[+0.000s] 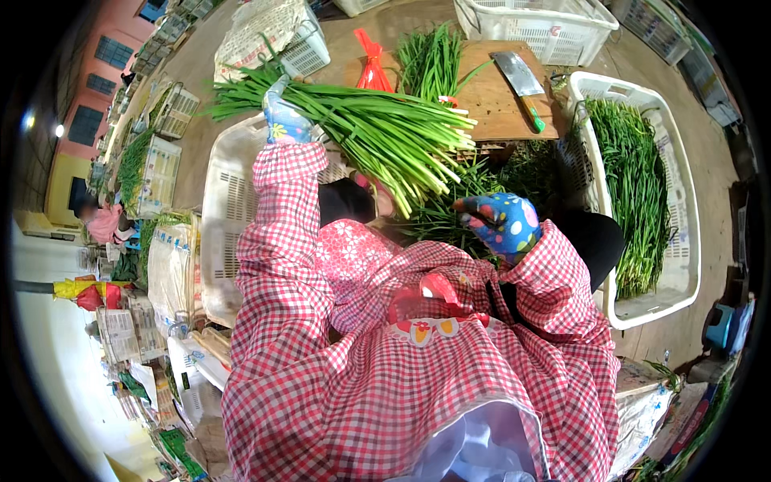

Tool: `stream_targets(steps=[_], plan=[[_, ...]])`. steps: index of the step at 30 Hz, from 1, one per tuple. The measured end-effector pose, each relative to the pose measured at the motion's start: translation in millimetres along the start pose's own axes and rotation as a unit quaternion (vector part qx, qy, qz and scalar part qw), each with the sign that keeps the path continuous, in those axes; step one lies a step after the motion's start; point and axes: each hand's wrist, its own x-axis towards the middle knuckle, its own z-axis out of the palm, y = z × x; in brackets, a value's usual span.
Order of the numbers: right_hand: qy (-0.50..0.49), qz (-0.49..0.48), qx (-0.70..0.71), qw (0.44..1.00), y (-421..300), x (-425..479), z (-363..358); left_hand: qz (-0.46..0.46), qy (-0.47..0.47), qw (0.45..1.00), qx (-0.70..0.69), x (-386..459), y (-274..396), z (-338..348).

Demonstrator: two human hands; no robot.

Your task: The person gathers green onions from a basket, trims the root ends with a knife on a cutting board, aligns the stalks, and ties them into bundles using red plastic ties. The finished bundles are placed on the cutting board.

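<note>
My left hand (285, 114), in a patterned light-blue glove, grips a large bunch of garlic chives (367, 123). Their green tips stick out to the left of the hand, while the pale cut stems fan out to the right. My right hand (505, 226), in a dotted blue glove, hovers below the stem ends. Its fingers are bent and slightly apart, with nothing visible between them. Loose green leaves (443, 226) lie in a heap under and beside this hand. Another chive bunch (430, 63) rests on a wooden board (491, 114) beyond.
A cleaver (519, 81) lies on the board near red plastic ties (373, 66). To my right stands a white plastic crate (686, 241) with chives (629, 199); another crate (220, 223) is on my left. Farther left, a person in pink (105, 223) sits among crates.
</note>
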Motion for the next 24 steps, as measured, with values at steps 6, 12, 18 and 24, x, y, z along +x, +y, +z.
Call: stream_targets(steps=[6,12,18,24], plan=[[-0.051,0.020,0.060,0.997,-2.0,12.2,13.9,-0.001,-0.018,0.998,0.058,1.1,-5.4,-13.4],[0.009,0.115,-0.098,0.989,48.3,39.6,31.4,-0.025,-0.048,0.998,0.024,4.2,-11.0,-23.6],[0.013,0.183,-0.045,0.982,39.0,32.4,28.3,-0.007,-0.042,0.992,0.116,-9.6,-10.9,-23.6],[0.103,0.056,-0.025,0.993,12.1,18.4,27.9,0.080,-0.061,0.952,0.291,-2.0,-13.2,-41.6]])
